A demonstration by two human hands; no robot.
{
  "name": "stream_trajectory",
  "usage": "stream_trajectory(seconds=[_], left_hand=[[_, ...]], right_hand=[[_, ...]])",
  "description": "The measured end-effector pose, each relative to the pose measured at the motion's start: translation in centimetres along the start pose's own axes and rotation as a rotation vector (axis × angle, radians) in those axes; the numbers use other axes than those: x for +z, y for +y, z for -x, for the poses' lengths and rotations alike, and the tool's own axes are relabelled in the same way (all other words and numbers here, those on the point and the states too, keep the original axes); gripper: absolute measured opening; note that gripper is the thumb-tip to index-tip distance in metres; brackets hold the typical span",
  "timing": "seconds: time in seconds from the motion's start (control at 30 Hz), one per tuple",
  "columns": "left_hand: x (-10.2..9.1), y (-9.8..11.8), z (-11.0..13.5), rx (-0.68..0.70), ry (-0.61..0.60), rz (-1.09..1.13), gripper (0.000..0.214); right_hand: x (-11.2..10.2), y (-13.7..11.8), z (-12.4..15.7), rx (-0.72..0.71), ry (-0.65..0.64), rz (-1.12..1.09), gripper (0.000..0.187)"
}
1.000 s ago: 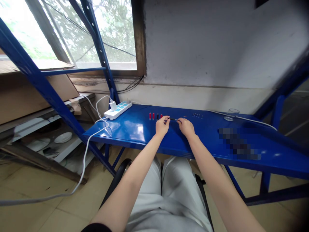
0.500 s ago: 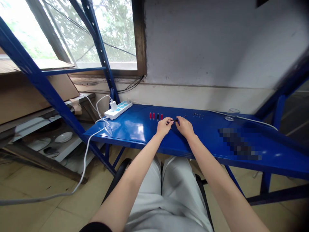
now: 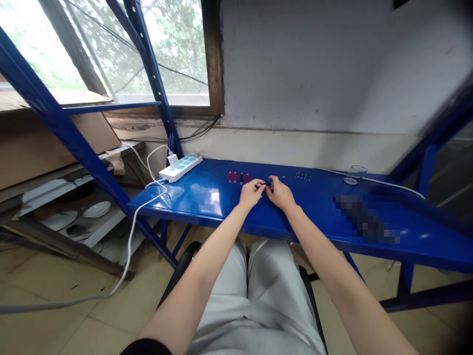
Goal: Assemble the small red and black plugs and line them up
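Between my two hands, just above the blue table (image 3: 199,197), is a small dark cylindrical piece (image 3: 268,184). My left hand (image 3: 252,193) pinches its left end with thumb and fingertips. Closed around its right end are the fingers of my right hand (image 3: 281,193), the index finger slightly raised. Beyond the left hand stand three small red cylinders, one of them a red cylinder (image 3: 235,176), in a row with a black cylinder (image 3: 241,178); their lower ends look pale. Past the right hand lie several tiny metallic pieces (image 3: 303,176), too small to name.
A white power strip (image 3: 181,167) with a plugged-in adapter sits at the table's left end, its cable hanging to the floor. A clear glass (image 3: 355,174) stands at the back right by a white cable. Nearer lies a blurred-out dark object (image 3: 365,219). Blue posts frame both sides.
My right hand has shifted slightly, its index finger lifting and its grip on the dark piece altered. My left hand stays almost in place.
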State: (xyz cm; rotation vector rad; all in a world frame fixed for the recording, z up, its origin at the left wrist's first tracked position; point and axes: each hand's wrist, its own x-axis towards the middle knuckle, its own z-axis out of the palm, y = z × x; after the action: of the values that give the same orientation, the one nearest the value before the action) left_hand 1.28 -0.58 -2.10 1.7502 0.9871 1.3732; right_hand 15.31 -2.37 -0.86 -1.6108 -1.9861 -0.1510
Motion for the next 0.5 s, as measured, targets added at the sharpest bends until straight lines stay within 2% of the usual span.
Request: stream_trajectory(seconds=[0.1, 0.2, 0.27, 0.37, 0.43, 0.5], left_hand=[[0.0, 0.5, 0.1, 0.008, 0.047, -0.018, 0.018], [-0.1, 1.1, 0.1, 0.001, 0.117, 0.048, 0.029], [-0.4, 1.3, -0.1, -0.024, 0.213, 0.121, 0.034], [-1.0, 1.1, -0.5, -0.102, 0.387, 0.229, 0.028], [-1.4, 0.9, -0.8, -0.16, 0.48, 0.29, 0.024], [-1.7, 0.6, -1.0, -0.216, 0.552, 0.328, 0.022]], right_hand=[[0.1, 0.3, -0.1, -0.007, 0.001, -0.058, 0.034], [0.7, 0.9, -0.8, 0.021, 0.023, -0.155, 0.028], [1.4, 1.2, -1.6, 0.088, 0.055, -0.286, 0.025], [2.7, 1.3, -3.0, 0.191, 0.031, -0.487, 0.022], [3.5, 0.9, -3.8, 0.243, -0.018, -0.525, 0.019], [4.1, 0.4, -4.4, 0.259, -0.041, -0.452, 0.016]])
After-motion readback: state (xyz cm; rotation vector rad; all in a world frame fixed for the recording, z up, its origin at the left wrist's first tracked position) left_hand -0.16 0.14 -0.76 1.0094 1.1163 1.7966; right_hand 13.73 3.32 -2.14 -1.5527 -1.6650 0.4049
